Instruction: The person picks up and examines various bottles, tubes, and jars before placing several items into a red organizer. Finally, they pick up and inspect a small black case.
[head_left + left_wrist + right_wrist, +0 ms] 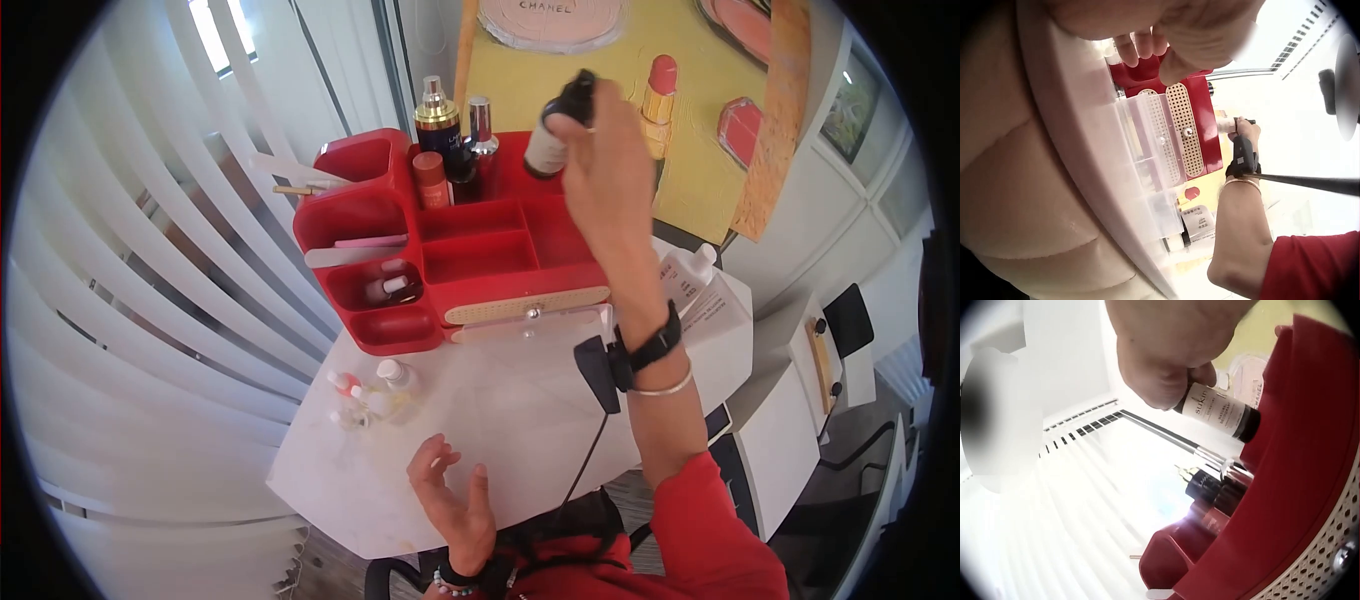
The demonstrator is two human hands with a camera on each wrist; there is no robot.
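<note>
My right hand [612, 185] grips a dark bottle [545, 150] with a white label by its black top. It holds the bottle over the back compartment of a red cosmetics organizer [575, 268]. In the right wrist view the bottle [1216, 412] is tilted, its base close to the organizer's red wall. Beside it in the back row stand a dark pump bottle [437, 125] with a gold collar, a silver-topped bottle [482, 125] and a red-brown bottle [431, 180]. Low over the table's front, my left hand [455, 505] holds nothing, its fingers loosely bent.
Several small bottles [395, 375] stand on the white table [500, 420], left of the organizer. A large labelled bottle [715, 300] is at its right. Nail files [355, 252] lie in the side cups. Behind stands a yellow painting [690, 190]; white blinds [150, 300] hang at left.
</note>
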